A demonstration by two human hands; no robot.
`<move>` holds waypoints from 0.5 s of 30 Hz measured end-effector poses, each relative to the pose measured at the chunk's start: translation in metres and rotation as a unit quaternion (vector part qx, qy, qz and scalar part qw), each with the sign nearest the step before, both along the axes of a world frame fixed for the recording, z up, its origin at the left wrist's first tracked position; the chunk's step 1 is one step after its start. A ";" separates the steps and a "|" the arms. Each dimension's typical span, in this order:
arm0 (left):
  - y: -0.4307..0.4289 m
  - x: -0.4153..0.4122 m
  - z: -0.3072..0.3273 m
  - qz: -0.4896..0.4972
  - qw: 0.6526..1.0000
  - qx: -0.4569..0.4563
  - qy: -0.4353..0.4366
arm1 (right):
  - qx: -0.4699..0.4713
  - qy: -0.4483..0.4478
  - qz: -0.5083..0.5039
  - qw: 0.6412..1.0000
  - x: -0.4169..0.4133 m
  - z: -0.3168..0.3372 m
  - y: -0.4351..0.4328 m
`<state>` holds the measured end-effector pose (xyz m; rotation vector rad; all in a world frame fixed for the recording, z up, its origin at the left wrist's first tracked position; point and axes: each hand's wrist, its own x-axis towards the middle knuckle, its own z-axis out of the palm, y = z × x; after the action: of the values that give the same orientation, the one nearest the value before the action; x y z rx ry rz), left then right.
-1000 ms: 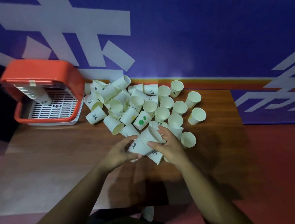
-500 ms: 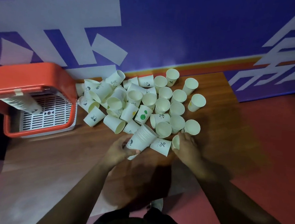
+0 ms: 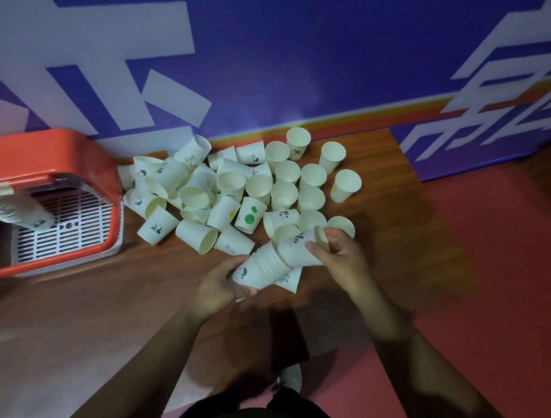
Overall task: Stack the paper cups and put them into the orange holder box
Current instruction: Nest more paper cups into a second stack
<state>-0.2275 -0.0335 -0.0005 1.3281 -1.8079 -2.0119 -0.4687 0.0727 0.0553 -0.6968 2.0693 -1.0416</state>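
Right hand (image 3: 338, 258) back — fresh cup (image 3: 298, 252) on left hand's (image 3: 220, 287) stack (image 3: 261, 267).

Orange holder box (image 3: 41, 154): one, at the left edge of the desk (image 3: 96, 293). Stacks of nested paper cups: two, one inside the box (image 3: 13, 213), one held in two hands (image 3: 263, 265). Loose paper cups (image 3: 233, 185): roughly three dozen, heaped at the desk's far edge; exact count uncertain where they overlap. Hands: two.
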 end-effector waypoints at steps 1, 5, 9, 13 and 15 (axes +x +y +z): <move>0.002 -0.002 0.001 -0.002 1.000 0.005 0.010 | -0.009 -0.027 0.008 1.000 0.007 0.002 -0.001; 0.008 0.000 0.002 -0.020 0.999 0.007 0.027 | -0.001 -0.054 0.097 0.994 0.035 -0.007 -0.001; 0.017 0.013 0.001 0.008 0.999 0.013 0.030 | 0.018 -0.079 0.101 0.992 0.041 -0.026 -0.002; 0.029 0.029 0.003 0.085 0.996 0.016 0.030 | 0.136 0.018 0.059 0.989 0.035 -0.069 0.004; 0.033 0.038 -0.001 0.100 0.994 0.021 0.031 | 0.200 0.091 0.104 0.970 0.033 -0.089 0.009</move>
<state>-0.1891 0.0000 -0.0016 1.3810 -1.5470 -1.9724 -0.4362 0.0813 -0.0338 -0.7978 2.2135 -0.4361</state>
